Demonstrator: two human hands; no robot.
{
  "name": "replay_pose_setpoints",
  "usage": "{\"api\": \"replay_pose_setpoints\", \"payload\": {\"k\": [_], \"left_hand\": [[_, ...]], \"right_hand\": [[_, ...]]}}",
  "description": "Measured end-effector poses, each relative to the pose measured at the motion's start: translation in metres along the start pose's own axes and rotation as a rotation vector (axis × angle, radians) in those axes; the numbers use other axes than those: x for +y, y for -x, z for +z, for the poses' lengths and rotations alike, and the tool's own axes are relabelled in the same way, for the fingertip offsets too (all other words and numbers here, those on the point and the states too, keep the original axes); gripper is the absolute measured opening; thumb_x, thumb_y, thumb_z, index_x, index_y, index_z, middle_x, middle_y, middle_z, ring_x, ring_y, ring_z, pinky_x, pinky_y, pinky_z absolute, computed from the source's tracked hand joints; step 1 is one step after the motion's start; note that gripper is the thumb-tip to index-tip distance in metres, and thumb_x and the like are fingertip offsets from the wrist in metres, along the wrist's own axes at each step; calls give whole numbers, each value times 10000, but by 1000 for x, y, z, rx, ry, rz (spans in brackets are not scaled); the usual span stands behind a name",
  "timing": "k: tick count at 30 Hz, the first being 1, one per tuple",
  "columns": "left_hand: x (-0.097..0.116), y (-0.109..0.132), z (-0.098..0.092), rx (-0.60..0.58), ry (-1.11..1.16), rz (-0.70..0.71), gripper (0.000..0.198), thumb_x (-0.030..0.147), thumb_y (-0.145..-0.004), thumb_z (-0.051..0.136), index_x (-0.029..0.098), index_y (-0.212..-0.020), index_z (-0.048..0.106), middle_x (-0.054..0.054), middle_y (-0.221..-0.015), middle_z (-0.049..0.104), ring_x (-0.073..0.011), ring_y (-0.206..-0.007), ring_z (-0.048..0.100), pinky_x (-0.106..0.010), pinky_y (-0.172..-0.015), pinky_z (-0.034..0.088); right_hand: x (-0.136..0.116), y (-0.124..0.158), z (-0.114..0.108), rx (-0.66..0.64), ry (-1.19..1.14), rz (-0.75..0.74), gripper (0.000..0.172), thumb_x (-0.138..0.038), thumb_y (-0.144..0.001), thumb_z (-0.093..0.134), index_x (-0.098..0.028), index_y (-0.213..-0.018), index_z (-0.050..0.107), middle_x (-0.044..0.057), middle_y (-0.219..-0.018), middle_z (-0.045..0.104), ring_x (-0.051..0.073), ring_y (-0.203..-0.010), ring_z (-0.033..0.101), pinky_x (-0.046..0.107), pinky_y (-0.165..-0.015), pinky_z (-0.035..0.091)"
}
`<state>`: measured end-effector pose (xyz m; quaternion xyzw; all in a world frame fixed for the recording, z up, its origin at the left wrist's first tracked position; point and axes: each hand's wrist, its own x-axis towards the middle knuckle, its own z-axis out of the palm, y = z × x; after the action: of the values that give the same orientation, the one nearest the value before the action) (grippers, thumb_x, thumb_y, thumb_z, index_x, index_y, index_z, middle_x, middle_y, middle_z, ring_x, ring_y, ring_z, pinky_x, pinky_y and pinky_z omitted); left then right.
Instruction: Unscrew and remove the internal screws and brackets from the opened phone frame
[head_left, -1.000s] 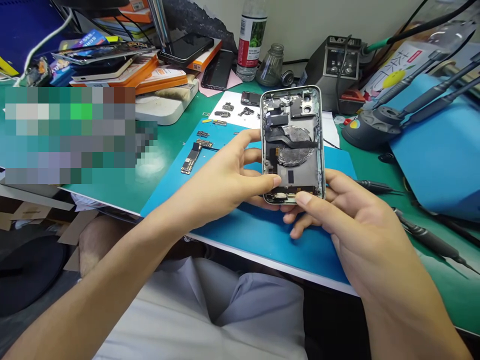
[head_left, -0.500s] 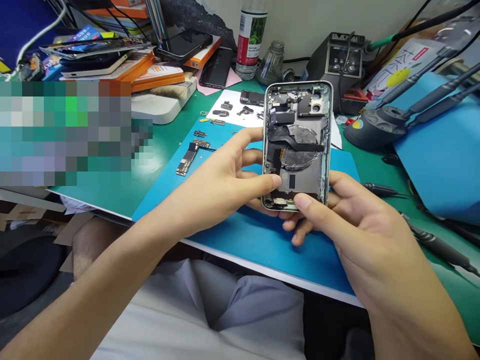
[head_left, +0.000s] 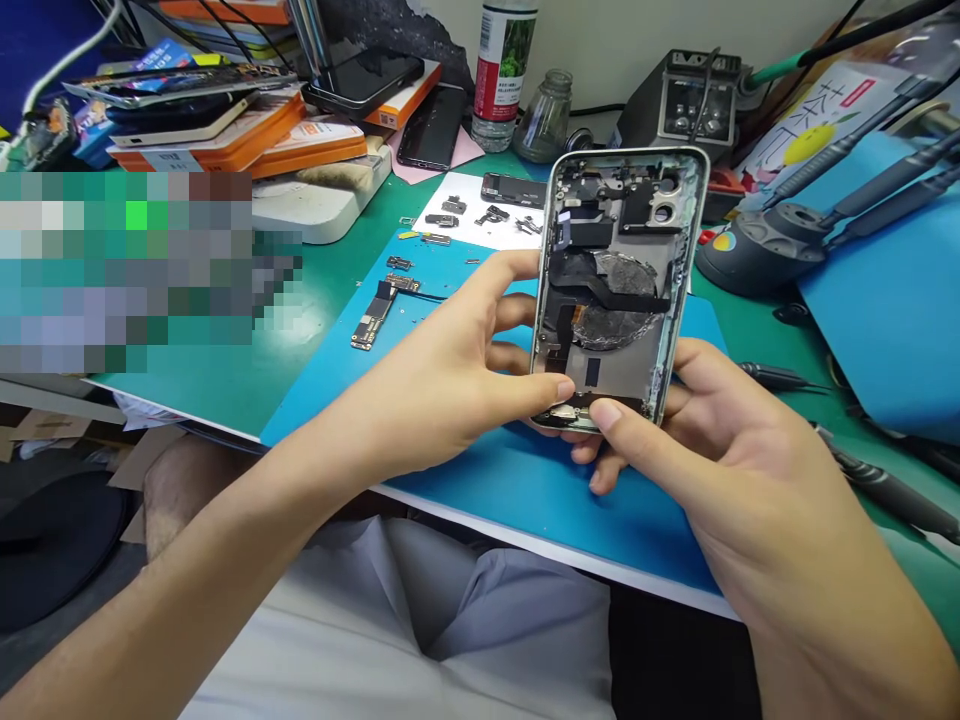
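An opened phone housing [head_left: 611, 370] is held up above the blue mat, its inside facing me. Within it show a round wireless charging coil [head_left: 626, 275], a black flex cable across it and two camera openings at the top right. My left hand [head_left: 480, 370] grips the left edge, thumb on the lower inner side and fingers behind. Around the lower right corner my right hand [head_left: 697, 430] is closed, its thumb on the bottom edge. Some fingertips lie hidden behind the housing. Left of it on the mat rests a logic board [head_left: 373, 318].
Small phone parts lie on a white sheet [head_left: 465, 225] behind the blue mat [head_left: 480, 490]. Farther back stand a plastic bottle [head_left: 504, 75] and a glass jar [head_left: 544, 115]. Screwdrivers stand in a round holder [head_left: 757, 250] at right. Boxes and phones [head_left: 367, 80] are piled back left.
The phone housing has shifted slightly right and tilted, its top leaning to the right and appearing larger. Both hands keep their grip on it.
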<state>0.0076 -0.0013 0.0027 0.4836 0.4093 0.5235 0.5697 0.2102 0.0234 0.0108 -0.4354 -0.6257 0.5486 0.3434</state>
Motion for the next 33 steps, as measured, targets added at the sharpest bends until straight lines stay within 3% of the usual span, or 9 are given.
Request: {"api": "replay_pose_setpoints", "payload": {"k": [4,7,15,27,33], "left_hand": [[1,0,1,4,-7,0,555,36,-899,769,307,-1332,553,-17,-1277,760,-236,-983,831,-333,-800,709],[1,1,1,4,-21,-2,561,54,-902,767,309,-1346,539,-9,-1242,765,-230,-985,829,-323,-802,702],[1,2,2,-9,-34,1,522,94,-962,720,329,-1384,520,-1,-1256,763,-200,-940,829,-284,-757,672],[2,0,2,33,5,-42,591,5,-885,751,312,-1339,531,3,-1222,756,-183,-845,824,-270,-687,663],[3,1,2,94,21,-37,600,39,-877,776,309,-1343,512,-9,-1300,756,-218,-882,846,-265,-654,672]], "right_hand": [[1,1,1,1,10,3,271,-418,-904,866,-270,-1083,727,-14,-875,788,106,-570,673,200,-501,627],[0,1,1,0,13,20,323,-457,-880,895,-277,-1094,734,-15,-914,783,122,-655,706,185,-507,625],[0,0,-3,-40,30,25,322,-433,-896,890,-282,-1138,740,-40,-907,786,91,-624,713,173,-590,638],[-2,-1,-8,-83,9,54,335,-420,-922,869,-265,-1197,756,-12,-885,801,128,-655,743,229,-628,658],[8,8,-5,49,23,-35,392,-445,-955,826,-313,-1304,707,14,-1042,805,174,-701,775,312,-635,691]]}}
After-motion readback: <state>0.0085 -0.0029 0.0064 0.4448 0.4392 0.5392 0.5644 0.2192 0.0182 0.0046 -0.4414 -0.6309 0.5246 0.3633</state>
